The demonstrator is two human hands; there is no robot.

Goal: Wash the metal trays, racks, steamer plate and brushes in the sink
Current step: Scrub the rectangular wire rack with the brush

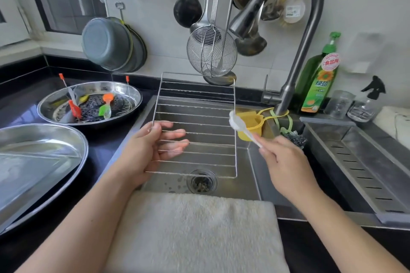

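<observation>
At the frame's centre I hold the rectangular metal wire rack [197,126] over the steel sink [253,168], my left hand [146,150] gripping its left edge. My right hand [286,164] pinches a white brush [240,127] touching its right edge. At left, a round metal tray [88,104] with small coloured brushes [106,106] sits on the black bench [20,91].

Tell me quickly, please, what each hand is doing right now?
Left hand: grips the wire rack by its left edge, over the sink.
Right hand: pinches the white brush, its head at the rack's right edge.
</observation>
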